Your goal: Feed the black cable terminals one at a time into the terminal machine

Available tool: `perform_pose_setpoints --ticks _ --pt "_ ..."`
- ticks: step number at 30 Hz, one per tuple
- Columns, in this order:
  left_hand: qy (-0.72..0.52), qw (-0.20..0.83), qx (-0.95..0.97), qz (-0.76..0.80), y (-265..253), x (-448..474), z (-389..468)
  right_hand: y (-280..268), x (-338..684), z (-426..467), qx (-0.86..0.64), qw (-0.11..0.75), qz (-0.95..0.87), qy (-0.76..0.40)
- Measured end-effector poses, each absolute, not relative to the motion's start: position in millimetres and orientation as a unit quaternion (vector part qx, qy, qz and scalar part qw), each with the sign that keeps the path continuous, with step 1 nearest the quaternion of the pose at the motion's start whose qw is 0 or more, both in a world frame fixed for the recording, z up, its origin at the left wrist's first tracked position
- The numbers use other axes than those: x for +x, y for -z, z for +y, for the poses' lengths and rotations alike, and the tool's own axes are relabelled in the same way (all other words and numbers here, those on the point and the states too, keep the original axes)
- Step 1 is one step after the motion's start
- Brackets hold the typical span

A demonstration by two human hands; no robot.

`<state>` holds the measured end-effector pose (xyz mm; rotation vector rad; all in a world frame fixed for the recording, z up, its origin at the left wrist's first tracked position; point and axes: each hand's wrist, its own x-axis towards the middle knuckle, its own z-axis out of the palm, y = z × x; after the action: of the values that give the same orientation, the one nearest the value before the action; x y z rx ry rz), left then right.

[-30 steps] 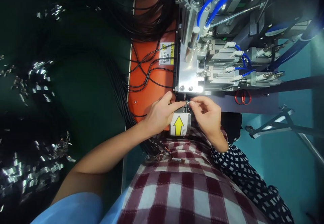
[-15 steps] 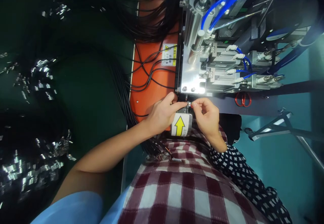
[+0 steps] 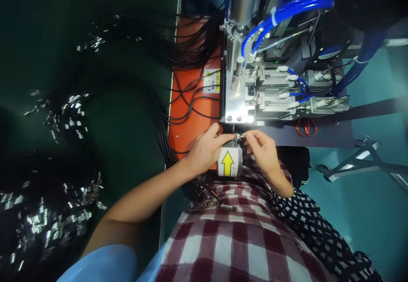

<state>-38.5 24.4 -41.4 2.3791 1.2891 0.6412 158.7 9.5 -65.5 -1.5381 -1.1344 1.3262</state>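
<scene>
My left hand (image 3: 206,149) reaches over the orange machine base, fingers curled and index finger stretched to the right. Its fingertip touches a small metal piece (image 3: 237,136) at the machine's front. A black cable runs under this hand; its grip is hidden. My right hand (image 3: 264,149) is closed in a pinch on thin coloured wires (image 3: 241,138), one of them red, just right of the metal piece. Below both hands lies a white label (image 3: 228,162) with a yellow arrow.
A machine (image 3: 242,99) with metal cylinders and blue air hoses (image 3: 296,7) stands ahead. Red-handled scissors (image 3: 306,127) lie to the right. Black cable bundles (image 3: 159,124) with shiny ends cover the dark green surface on the left. A metal stand leg (image 3: 350,158) is on the right.
The whole view has shifted slightly. My right fingertips have drawn a little to the right from the metal piece, showing more of the coloured wires. My left index finger stays at the piece.
</scene>
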Motion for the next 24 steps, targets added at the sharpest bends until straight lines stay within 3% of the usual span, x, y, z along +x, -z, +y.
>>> perform_pose_setpoints --ticks 9,16,24 --pt "-0.199 0.247 0.791 0.523 20 -38 27 65 155 20 -0.556 0.394 -0.380 -0.625" --pt "-0.238 0.260 0.780 0.517 24 -40 29 72 157 18 -0.557 0.396 -0.407 -0.605" --pt "-0.221 0.233 0.799 0.509 28 -39 26 48 149 11 -0.616 0.361 -0.631 -0.304"
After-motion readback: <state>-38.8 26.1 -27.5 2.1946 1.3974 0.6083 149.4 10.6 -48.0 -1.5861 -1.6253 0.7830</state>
